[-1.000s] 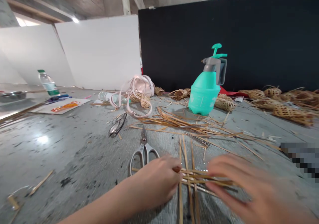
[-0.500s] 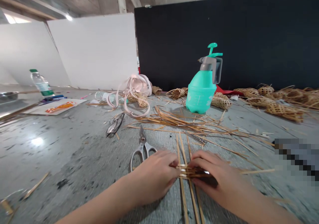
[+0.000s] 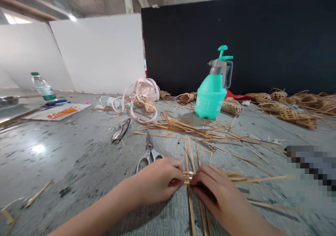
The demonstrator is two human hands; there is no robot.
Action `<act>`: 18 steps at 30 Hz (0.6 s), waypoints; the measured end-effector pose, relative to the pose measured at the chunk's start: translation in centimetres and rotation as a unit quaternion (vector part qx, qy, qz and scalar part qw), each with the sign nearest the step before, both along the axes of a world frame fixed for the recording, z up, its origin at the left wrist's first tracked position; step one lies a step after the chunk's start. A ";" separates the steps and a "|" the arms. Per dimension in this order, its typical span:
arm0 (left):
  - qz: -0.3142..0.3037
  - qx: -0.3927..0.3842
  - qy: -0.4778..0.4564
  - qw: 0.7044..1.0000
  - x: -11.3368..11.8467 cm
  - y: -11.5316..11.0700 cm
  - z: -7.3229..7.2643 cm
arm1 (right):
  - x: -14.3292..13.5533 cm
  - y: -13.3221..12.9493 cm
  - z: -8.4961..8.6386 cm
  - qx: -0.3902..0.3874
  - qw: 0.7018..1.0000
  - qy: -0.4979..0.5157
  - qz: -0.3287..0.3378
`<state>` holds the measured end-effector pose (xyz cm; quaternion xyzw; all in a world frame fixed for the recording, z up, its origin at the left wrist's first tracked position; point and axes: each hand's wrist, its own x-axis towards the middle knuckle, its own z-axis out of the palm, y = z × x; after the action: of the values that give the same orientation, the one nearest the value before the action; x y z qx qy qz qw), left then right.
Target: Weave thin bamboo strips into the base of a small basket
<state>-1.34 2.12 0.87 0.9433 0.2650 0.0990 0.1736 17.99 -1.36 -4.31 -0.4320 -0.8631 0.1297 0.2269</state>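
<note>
Bamboo strips (image 3: 191,194) cross one another on the grey table in front of me, several running away from me and others running sideways through them. My left hand (image 3: 165,178) is closed on the left ends of the crosswise strips. At the right side of the crossing, my right hand (image 3: 212,185) pinches the same strips, and its fingers cover part of the weave. Loose strip ends stick out to the right beyond that hand. Just behind my left hand lie scissors (image 3: 149,151) with grey handles, their blades pointing away.
A pile of loose strips (image 3: 189,125) lies beyond the weave. Behind it stands a green spray bottle (image 3: 210,97). Woven baskets (image 3: 296,116) line the back right. Glasses (image 3: 120,131), a pink bag (image 3: 148,89) and a water bottle (image 3: 44,87) are to the left.
My right hand has moved slightly left and down, its fingers closing nearer the crossing. My left hand has shifted a little left. The strip ends on the right have swung.
</note>
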 end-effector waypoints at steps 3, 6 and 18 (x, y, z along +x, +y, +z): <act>0.002 0.000 0.007 1.000 0.1 -0.2 0.1 | -0.4 0.0 -0.6 0.023 0.999 -0.010 -0.028; 0.017 0.016 0.025 0.999 0.1 -0.3 0.2 | -0.5 -0.2 -0.9 0.060 0.997 -0.020 -0.053; -0.008 0.018 0.022 1.000 -0.1 -0.1 0.1 | -0.4 0.6 0.4 -0.030 0.999 -0.014 -0.001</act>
<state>-1.44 2.05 0.93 0.9504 0.2590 0.0818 0.1518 17.62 -0.77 -3.86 -0.4417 -0.8614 0.1489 0.2015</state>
